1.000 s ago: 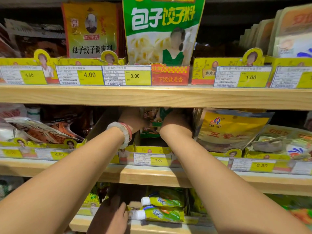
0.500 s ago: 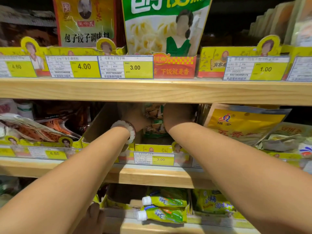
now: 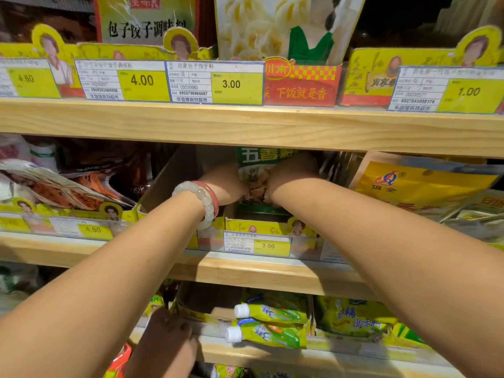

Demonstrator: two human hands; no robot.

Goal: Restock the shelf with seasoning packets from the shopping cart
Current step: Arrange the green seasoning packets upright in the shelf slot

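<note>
Seasoning packet (image 3: 256,170) upright in shelf box, left hand (image 3: 227,186) and right hand (image 3: 291,177) gripping its sides, fingers hidden.

Pale wooden shelves (image 3: 245,126), yellow price tags (image 3: 215,83), dim recesses.

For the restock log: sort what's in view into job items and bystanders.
Job:
left hand
right hand
green seasoning packets, held between both hands
cardboard tray on the middle shelf

Bystanders:
yellow packet
capped tubes
3.00 price tag
</note>
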